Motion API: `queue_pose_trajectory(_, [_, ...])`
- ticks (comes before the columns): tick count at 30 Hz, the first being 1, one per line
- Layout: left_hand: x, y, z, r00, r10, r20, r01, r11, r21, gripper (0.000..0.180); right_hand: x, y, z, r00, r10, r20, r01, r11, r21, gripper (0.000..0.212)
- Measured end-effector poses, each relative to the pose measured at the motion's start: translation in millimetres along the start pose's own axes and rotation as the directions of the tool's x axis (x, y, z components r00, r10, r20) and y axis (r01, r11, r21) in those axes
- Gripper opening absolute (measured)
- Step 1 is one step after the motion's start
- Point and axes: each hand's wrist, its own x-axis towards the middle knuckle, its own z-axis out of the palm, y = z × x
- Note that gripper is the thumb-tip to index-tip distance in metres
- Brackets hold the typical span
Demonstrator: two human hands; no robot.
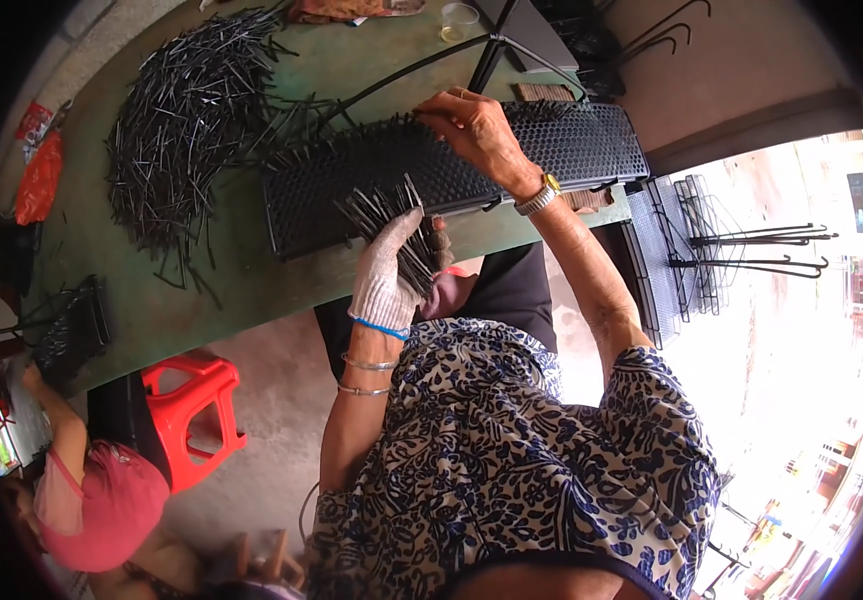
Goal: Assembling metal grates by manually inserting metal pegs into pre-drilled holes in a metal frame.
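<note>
So the only cup-type thing here is a clear cup [459,22] by the table's far edge, with something yellowish low in it, can't tell what. Over on the left there's a red plastic bag [41,175], contents hidden.

The main piece is a black perforated panel [461,185] lying across the table right in front of the person, with short black bits sticking up along its far side. The left hand [387,268], in a whitish glove, is wrapped around a bundle of thin black strips [413,264] just over the panel's near edge. The bare right hand [471,128] reaches to the far edge, wrist bent, thumb and fingertips drawn together; can't tell if there's a strip between them.

Table [166,320] is worn green, with a big heap of loose strips [191,120] to the left. Red stool [176,408] and a co-worker in pink [106,505] lower left, wire racks [696,245] in bright light at right.
</note>
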Motion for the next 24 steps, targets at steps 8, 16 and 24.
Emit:
queue_pose_trajectory(8, [-6.0,-0.4,4.8,1.000,0.015,-0.011,-0.015,1.000,-0.001,0.015,2.3,1.6,16.7,0.989,-0.103,-0.111,0.095,0.993,-0.074,0.015])
queue_pose_trajectory(16, [-2.8,-2.8,0.1,1.000,0.003,0.022,-0.002,1.000,-0.016,0.016,9.6,-1.7,17.5,0.979,-0.156,-0.134,0.130,0.974,-0.186,0.011])
queue_pose_trajectory(24, [-2.8,-4.4,5.0,1.000,-0.021,0.001,0.021,1.000,-0.018,0.016,11.5,-0.1,22.8,0.985,-0.122,-0.121,0.085,0.959,-0.272,0.011])
